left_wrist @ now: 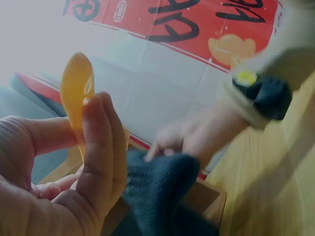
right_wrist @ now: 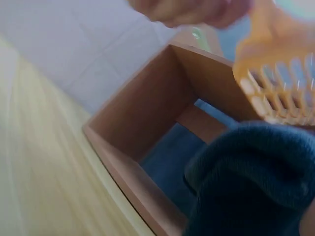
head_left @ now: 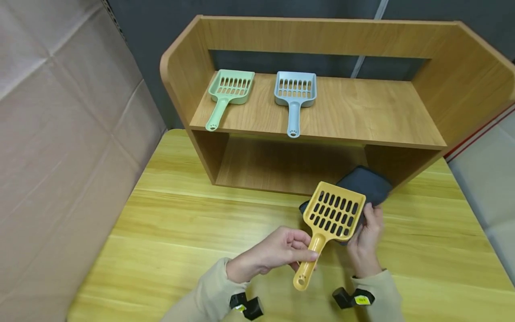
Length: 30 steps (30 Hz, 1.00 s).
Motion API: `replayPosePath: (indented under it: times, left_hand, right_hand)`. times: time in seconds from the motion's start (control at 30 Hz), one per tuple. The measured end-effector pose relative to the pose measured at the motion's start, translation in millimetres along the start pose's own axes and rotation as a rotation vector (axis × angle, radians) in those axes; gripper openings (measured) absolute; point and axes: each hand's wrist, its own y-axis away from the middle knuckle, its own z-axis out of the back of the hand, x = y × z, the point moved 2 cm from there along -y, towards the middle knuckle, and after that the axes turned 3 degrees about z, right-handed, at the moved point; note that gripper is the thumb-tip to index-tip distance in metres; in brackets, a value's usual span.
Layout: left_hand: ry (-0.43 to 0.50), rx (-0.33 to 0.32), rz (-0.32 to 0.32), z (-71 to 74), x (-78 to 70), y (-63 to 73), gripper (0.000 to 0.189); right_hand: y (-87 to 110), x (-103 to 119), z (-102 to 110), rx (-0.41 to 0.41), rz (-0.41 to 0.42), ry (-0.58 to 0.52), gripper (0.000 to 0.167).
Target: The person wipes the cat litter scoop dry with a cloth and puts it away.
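Observation:
A yellow litter scoop [head_left: 332,210] with a slotted head is held up over the table, its handle pinched between the thumb and fingers of my left hand [head_left: 281,250]. Behind the scoop's head, my right hand [head_left: 367,239] grips a dark grey cloth [head_left: 366,183], which is folded and partly hidden by the scoop. In the left wrist view the cloth [left_wrist: 160,182] hangs bunched from the right fingers. The right wrist view shows the scoop's slotted head [right_wrist: 280,73] just above the cloth [right_wrist: 251,172].
A wooden two-level shelf [head_left: 322,138] stands at the back of the table [head_left: 181,232]. On its upper board lie a green litter scoop [head_left: 231,89] at the left and a blue litter scoop [head_left: 295,91] in the middle, handles toward me. A pale draped wall [head_left: 72,134] rises at the left.

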Motion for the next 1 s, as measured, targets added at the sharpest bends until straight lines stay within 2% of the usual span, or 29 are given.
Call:
replayPosePath:
  times: [0.03, 0.07, 0.17, 0.3, 0.4, 0.5, 0.63, 0.73, 0.87, 1.0]
  left_hand:
    - [-0.008, -0.017, -0.006, 0.9, 0.5, -0.6, 0.016]
    - [-0.010, -0.028, -0.006, 1.7, 0.9, -1.4, 0.016]
    - [-0.001, -0.051, -0.010, 2.9, 1.1, -2.9, 0.016]
    - [-0.003, -0.058, -0.021, 4.0, 0.2, -4.0, 0.017]
    - [-0.012, -0.062, -0.033, 5.1, -0.6, -4.1, 0.017]
    - [-0.017, -0.063, -0.031, 6.1, -0.7, -4.4, 0.017]
    - [-0.028, -0.059, -0.028, 6.5, -0.9, -3.5, 0.017]
    - [-0.032, -0.048, -0.025, 6.1, -0.1, -2.7, 0.016]
    - [-0.032, -0.017, -0.012, 4.4, 1.3, -2.4, 0.016]
    - [-0.041, -0.001, -0.004, 3.3, 2.1, -1.6, 0.014]
  right_hand:
    - [3.7, 1.6, -3.7, 0.006, 0.116, 0.068, 0.018]
    - [7.9, 3.4, -4.7, -0.006, 0.196, 0.117, 0.015]
    - [18.4, 6.4, -3.6, 0.008, 0.393, 0.233, 0.018]
    - [28.1, 7.3, -3.0, -0.040, 0.566, 0.385, 0.019]
    - [34.0, 7.2, -3.9, -0.007, 0.641, 0.493, 0.018]
    - [36.9, 6.9, -4.1, 0.040, 0.684, 0.602, 0.018]
    - [32.2, 7.4, -3.4, 0.056, 0.652, 0.705, 0.016]
    - [23.5, 9.4, -2.3, 0.057, 0.599, 0.725, 0.015]
    - [7.7, 16.7, -0.4, 0.059, 0.534, 0.693, 0.016]
    - [-7.3, 31.1, 0.7, 0.102, 0.529, 0.684, 0.018]
